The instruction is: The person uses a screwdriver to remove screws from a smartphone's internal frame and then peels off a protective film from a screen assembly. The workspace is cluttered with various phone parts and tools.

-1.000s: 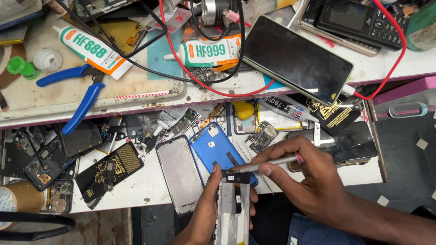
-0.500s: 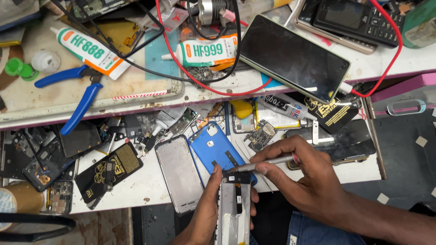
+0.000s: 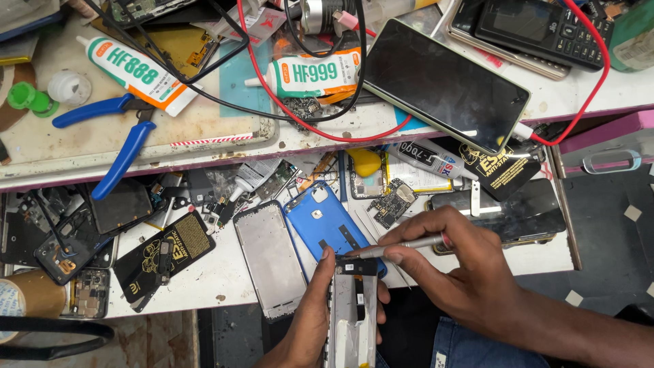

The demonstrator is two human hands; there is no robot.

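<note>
My left hand [image 3: 310, 317] grips an opened phone body [image 3: 352, 320], held upright over my lap at the bottom centre. Its thumb rests near the phone's top left corner. My right hand [image 3: 463, 272] holds a thin silver screwdriver [image 3: 402, 246] like a pen. The tip touches the dark top end of the phone. Just beyond the hands lie a blue phone back cover [image 3: 327, 225] and a grey phone frame [image 3: 268, 255] on a white pull-out shelf [image 3: 218, 279].
The shelf carries several phone parts, a small circuit board [image 3: 390, 203] and black anti-static bags [image 3: 163, 255]. On the bench above lie blue-handled pliers [image 3: 116, 140], two glue tubes [image 3: 136, 65], a dark smartphone [image 3: 446, 85], a keypad phone [image 3: 538, 27], red and black wires.
Both hands stay in place on the phone and the screwdriver. The view has shifted slightly; nothing else has moved.
</note>
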